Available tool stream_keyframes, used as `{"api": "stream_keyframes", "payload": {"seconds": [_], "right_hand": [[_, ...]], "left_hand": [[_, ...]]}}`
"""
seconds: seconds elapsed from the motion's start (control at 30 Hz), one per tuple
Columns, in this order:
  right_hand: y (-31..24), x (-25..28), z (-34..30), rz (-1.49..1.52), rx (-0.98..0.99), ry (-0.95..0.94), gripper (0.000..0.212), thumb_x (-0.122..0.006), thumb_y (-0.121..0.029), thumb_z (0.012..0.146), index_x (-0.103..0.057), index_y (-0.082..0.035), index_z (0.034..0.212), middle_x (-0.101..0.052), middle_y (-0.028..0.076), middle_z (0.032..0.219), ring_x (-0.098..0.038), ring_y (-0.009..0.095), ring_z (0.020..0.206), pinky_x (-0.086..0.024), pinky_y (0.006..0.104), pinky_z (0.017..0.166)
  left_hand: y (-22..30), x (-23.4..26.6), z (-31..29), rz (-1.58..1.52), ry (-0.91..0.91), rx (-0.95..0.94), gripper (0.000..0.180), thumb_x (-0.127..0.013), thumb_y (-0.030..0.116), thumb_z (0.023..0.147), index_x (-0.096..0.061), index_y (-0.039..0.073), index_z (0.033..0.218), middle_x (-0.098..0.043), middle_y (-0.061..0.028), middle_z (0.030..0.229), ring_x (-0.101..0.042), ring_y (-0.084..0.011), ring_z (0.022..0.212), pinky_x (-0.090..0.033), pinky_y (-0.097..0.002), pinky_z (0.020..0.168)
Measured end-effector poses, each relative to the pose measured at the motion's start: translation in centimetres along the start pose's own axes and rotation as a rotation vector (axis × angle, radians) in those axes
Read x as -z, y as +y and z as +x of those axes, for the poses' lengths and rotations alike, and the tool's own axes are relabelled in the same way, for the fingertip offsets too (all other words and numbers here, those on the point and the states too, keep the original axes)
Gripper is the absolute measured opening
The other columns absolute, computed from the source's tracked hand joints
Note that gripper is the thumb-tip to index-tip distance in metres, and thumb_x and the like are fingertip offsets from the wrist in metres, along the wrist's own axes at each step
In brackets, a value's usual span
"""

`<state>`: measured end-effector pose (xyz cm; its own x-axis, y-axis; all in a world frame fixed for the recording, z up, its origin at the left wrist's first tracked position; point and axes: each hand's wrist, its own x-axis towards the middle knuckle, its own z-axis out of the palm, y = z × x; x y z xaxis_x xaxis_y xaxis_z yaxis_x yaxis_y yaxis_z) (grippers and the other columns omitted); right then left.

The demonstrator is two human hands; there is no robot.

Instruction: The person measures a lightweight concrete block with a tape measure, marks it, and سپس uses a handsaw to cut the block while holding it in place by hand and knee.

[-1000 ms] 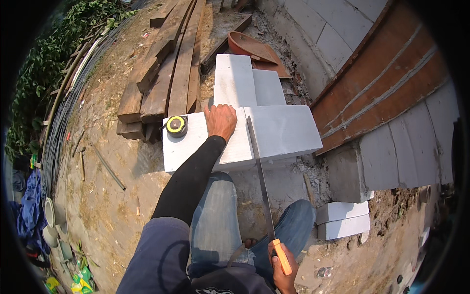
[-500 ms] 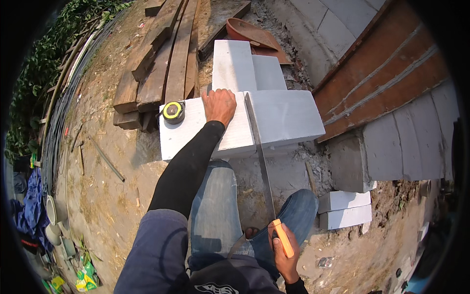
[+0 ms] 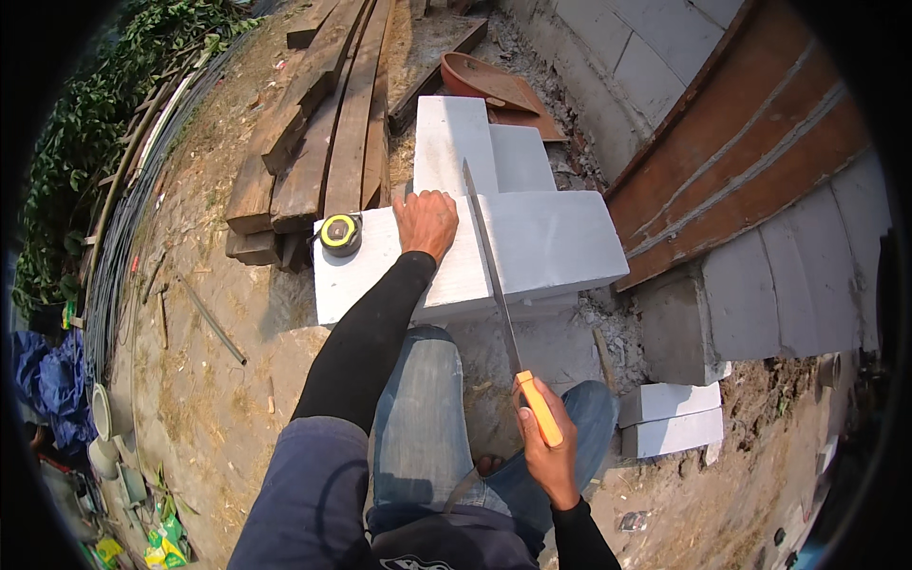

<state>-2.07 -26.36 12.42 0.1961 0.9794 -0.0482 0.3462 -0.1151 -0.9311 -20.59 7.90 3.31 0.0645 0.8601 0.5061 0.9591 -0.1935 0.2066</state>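
Observation:
My right hand is wrapped around the orange handle of a handsaw. The saw's long blade runs away from me across the top of a white lightweight concrete block, its tip past the far edge. Left of the blade, my left hand presses down on the block with its fingers bent over the far edge. A black and yellow tape measure rests at the block's left end. The block lies across other white blocks, which extend beyond it.
Dark wooden beams are stacked at the far left. Behind the blocks is a reddish-brown pan. A rusty brown board leans along the block wall on the right. Two white blocks sit beside my right knee.
My right hand has pushed the saw forward and up, away from me, so the tip now reaches farther past the block. The left hand stays in place on the block.

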Motion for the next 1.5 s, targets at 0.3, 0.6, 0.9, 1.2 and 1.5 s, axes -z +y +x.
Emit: {"api": "stream_keyframes", "payload": {"seconds": [0.3,0.6,0.9,1.2,1.5], "right_hand": [[1.0,3.9,-11.8,-0.057,-0.125,0.0,0.044,-0.068,-0.009,0.1,-0.054,0.009,0.137,-0.072,0.021,0.125,-0.071,0.026,0.114,-0.054,0.0369,0.1],[0.0,-0.8,1.4,0.054,-0.007,-0.03,0.041,-0.066,-0.017,0.103,-0.058,0.0,0.14,-0.073,0.014,0.119,-0.069,0.021,0.102,-0.053,0.0322,0.09],[2.8,1.2,-5.9,-0.027,-0.019,0.044,0.04,-0.068,-0.017,0.102,-0.06,0.003,0.135,-0.072,0.018,0.124,-0.071,0.027,0.113,-0.054,0.0371,0.098],[2.6,3.7,-11.6,-0.006,-0.091,0.0,0.04,-0.065,-0.012,0.102,-0.058,0.006,0.136,-0.07,0.017,0.128,-0.069,0.028,0.118,-0.052,0.0373,0.102],[-0.4,0.1,2.7,0.013,-0.004,-0.073,0.037,-0.062,-0.015,0.105,-0.06,0.0,0.138,-0.07,0.017,0.124,-0.069,0.024,0.112,-0.052,0.0332,0.095]], "left_hand": [[0.1,-0.4,-0.7,0.011,0.024,0.0,0.035,-0.056,0.021,0.096,-0.072,0.003,0.072,-0.072,-0.0177,0.077,-0.066,-0.0374,0.076,-0.041,-0.0551,0.091],[-1.2,-0.3,-0.6,0.049,-0.021,-0.003,0.037,-0.056,0.023,0.097,-0.074,0.003,0.073,-0.072,-0.0177,0.077,-0.067,-0.0355,0.077,-0.041,-0.0517,0.089],[0.1,-0.2,0.0,0.002,0.003,-0.012,0.039,-0.056,0.023,0.097,-0.073,0.002,0.069,-0.072,-0.0178,0.076,-0.067,-0.0358,0.074,-0.042,-0.0513,0.087],[-0.7,-0.4,-0.3,-0.007,0.033,-0.023,0.038,-0.057,0.022,0.096,-0.073,0.002,0.068,-0.071,-0.018,0.074,-0.067,-0.036,0.073,-0.042,-0.0507,0.087],[-1.3,-0.2,-0.6,-0.007,0.007,-0.014,0.038,-0.056,0.023,0.096,-0.073,0.002,0.07,-0.072,-0.0194,0.077,-0.067,-0.037,0.077,-0.042,-0.0523,0.086]]}}
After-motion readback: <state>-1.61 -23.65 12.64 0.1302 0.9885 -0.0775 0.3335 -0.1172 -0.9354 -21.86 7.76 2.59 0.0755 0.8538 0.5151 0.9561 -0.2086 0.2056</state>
